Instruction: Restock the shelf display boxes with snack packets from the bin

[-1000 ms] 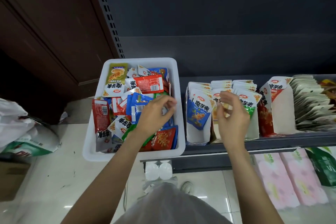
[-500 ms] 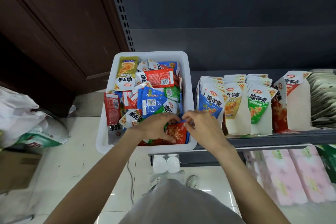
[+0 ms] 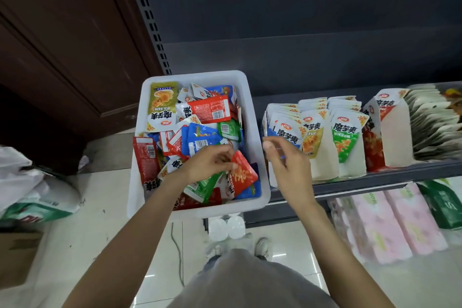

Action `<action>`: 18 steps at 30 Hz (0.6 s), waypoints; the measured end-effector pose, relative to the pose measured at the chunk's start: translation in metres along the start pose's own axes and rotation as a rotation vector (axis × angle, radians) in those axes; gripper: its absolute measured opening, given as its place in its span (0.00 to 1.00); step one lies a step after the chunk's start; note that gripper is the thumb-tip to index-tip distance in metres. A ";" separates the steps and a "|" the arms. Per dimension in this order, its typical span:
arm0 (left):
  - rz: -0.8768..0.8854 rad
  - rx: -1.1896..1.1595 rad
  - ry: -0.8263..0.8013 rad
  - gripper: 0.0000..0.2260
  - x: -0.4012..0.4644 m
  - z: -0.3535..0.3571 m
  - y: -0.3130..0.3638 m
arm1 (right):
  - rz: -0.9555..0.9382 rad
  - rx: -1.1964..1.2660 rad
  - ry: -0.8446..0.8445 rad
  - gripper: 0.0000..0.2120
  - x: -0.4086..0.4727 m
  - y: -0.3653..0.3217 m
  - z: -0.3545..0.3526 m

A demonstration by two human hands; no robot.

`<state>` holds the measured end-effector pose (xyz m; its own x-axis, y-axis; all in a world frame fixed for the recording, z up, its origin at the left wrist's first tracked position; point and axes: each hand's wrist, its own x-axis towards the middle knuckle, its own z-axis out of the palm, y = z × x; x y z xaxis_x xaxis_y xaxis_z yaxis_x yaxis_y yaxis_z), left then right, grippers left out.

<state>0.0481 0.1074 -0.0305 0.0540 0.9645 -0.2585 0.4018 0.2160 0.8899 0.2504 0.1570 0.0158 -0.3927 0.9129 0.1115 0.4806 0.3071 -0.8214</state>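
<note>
Most packets carry the same bold black characters 魔芋爽 under a small red oval logo, with a yellow "20%" corner flash readable on several. In the white plastic bin (image 3: 252,117), which sits at the left end of the grey shelf (image 3: 390,176), packets lie jumbled in red, blue, green and gold; an olive-gold packet (image 3: 162,107) lies at the bin's 11 o'clock corner, a red packet showing its barcode back (image 3: 211,110) near 12 o'clock, and a blue barcode-side packet (image 3: 201,139) at the centre.

The left hand (image 3: 208,165) is down in the bin toward 5 o'clock, fingers curled and pinching the edge of a red packet with orange print (image 3: 242,174). The right hand (image 3: 285,160) hovers at the bin's right rim, at 3 o'clock, in front of the blue display box (image 3: 285,130); its fingers are loosely curled, and whether they hold anything cannot be told.

To the right stand a gold display box (image 3: 312,137), a green display box (image 3: 346,140) and a red display box (image 3: 385,127), each packed upright. At the shelf's far right lies a fanned row of pale packets (image 3: 435,127), their print unreadable.

Below the shelf are pink wrapped packs (image 3: 390,222). On the tiled floor at 9 o'clock sit white plastic bags (image 3: 30,190) and a cardboard box (image 3: 17,255).
</note>
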 end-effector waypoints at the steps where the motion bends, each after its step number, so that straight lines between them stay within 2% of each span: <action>1: 0.003 -0.074 0.042 0.08 -0.001 -0.002 0.005 | 0.026 0.066 0.006 0.17 -0.001 -0.002 -0.001; 5: 0.023 -0.448 0.454 0.07 -0.006 -0.014 0.038 | 0.116 0.333 -0.003 0.23 -0.007 -0.006 -0.002; 7: 0.042 -0.594 0.559 0.05 -0.008 -0.016 0.058 | 0.188 0.341 -0.006 0.30 -0.007 -0.007 -0.001; 9: 0.058 -0.634 0.530 0.04 -0.008 -0.010 0.077 | 0.271 0.381 0.053 0.31 -0.005 -0.009 -0.004; 13: 0.073 -0.706 0.417 0.11 -0.003 0.014 0.109 | 0.483 0.739 0.243 0.24 -0.006 -0.006 -0.032; 18: 0.097 -0.669 0.291 0.20 0.016 0.059 0.140 | 0.561 0.914 0.220 0.16 -0.030 0.023 -0.076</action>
<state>0.1593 0.1436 0.0674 -0.2213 0.9651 -0.1396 -0.2414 0.0845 0.9667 0.3326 0.1571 0.0365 -0.1077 0.9164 -0.3854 -0.2515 -0.4002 -0.8813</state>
